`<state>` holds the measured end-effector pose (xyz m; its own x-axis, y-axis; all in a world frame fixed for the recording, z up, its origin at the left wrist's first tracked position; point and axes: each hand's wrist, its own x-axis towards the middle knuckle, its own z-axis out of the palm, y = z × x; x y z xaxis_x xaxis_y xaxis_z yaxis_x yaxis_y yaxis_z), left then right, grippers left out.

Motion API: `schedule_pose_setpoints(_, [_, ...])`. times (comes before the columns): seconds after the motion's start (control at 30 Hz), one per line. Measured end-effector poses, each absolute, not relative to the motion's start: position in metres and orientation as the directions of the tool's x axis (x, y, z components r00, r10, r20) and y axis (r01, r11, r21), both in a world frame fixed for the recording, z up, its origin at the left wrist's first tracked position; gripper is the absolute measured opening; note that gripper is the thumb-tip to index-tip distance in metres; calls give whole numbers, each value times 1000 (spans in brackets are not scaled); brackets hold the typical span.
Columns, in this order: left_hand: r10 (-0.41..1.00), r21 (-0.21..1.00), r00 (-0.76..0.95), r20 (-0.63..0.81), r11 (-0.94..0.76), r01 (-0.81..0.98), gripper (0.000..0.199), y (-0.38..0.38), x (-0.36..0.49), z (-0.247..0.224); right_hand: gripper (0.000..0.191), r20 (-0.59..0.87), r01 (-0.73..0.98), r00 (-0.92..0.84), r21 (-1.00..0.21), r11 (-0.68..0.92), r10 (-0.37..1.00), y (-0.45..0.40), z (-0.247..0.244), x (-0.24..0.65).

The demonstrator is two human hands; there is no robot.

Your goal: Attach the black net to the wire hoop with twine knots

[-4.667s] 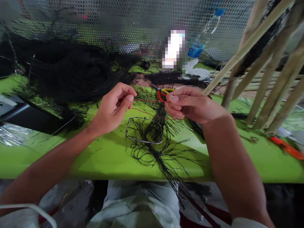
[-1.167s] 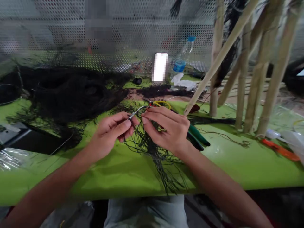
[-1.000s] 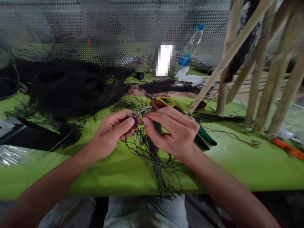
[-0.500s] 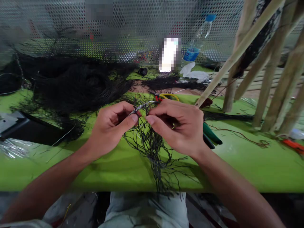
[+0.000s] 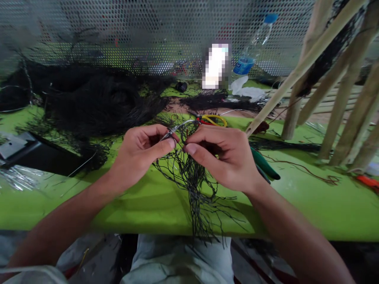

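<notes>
My left hand (image 5: 142, 152) pinches a silvery wire (image 5: 177, 128) between thumb and forefinger, where dark strands are fastened. Close beside it, my right hand (image 5: 223, 156) has thumb and forefinger pressed together on the black netting (image 5: 195, 185), a bundle of knotted dark strands. The netting hangs between both hands and spreads over the front edge of the green table (image 5: 299, 205). From the left fingers the wire curves up and over toward the right hand. Green-handled pliers (image 5: 265, 162) lie partly hidden behind my right wrist.
A heap of black fibre (image 5: 97, 102) lies at the back left, near a black box-like piece (image 5: 41, 154) and several thin metal wires (image 5: 20, 177). Yellow-handled scissors (image 5: 214, 119) rest behind my hands. Wooden sticks (image 5: 337, 90) stand at right. A bottle (image 5: 251, 47) and a bright phone-like screen (image 5: 215, 65) are behind.
My left fingers have shifted slightly right, closer to the right hand. The red-tipped bit at the left fingers is less visible. The view has turned a little; both hands keep their pinch.
</notes>
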<state>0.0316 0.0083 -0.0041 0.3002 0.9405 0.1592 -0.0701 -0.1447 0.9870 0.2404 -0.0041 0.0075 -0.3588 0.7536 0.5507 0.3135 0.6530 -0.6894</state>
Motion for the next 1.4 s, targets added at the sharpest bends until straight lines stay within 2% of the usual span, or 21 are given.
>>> schedule_pose_setpoints(0.17, [940,995,332,82,-57,-85,12,10,30,-4,18,526,233,-335,-758,609,782,-4,9,241])
schedule_pose_setpoints(0.33, [941,995,327,85,-62,-79,10,11,30,-3,11,539,289,-272,-744,602,797,-3,10,245])
schedule_pose_setpoints(0.4, [945,995,319,79,-53,-89,14,11,31,-2,7,525,319,-309,-728,606,793,-2,11,247])
schedule_pose_setpoints(0.57, [952,996,298,70,-47,-82,20,11,35,-4,11,561,390,-456,-571,722,690,-1,10,248])
schedule_pose_setpoints(0.67, [959,996,276,63,-44,-73,21,11,34,-3,15,692,478,-357,-441,760,627,-2,6,247])
schedule_pose_setpoints(0.77, [960,997,273,64,-50,-59,21,12,34,-3,15,837,523,-252,-304,796,486,-1,2,248])
schedule_pose_setpoints(0.83, [958,997,278,78,-66,-50,21,13,34,-4,12,863,529,-281,-227,818,421,1,0,249])
schedule_pose_setpoints(0.93, [959,994,260,112,-106,-39,21,13,34,-3,4,831,580,-347,-174,796,435,1,-2,248])
schedule_pose_setpoints(1.03, [968,987,192,163,-159,-39,21,15,32,-1,6,795,597,-325,-248,763,513,-1,-1,245])
schedule_pose_setpoints(1.13, [970,976,108,216,-211,-59,22,19,30,3,11,726,509,-284,-440,740,627,-1,2,243])
schedule_pose_setpoints(1.27, [954,965,152,258,-245,-97,35,25,28,7,12,573,332,-285,-692,640,768,1,4,241])
schedule_pose_setpoints(1.33, [937,952,172,304,-291,-99,39,27,26,8,15,510,262,-283,-774,577,812,2,3,240])
schedule_pose_setpoints(1.4, [920,938,184,347,-340,-66,34,29,21,9,19,469,193,-260,-831,521,844,4,2,240])
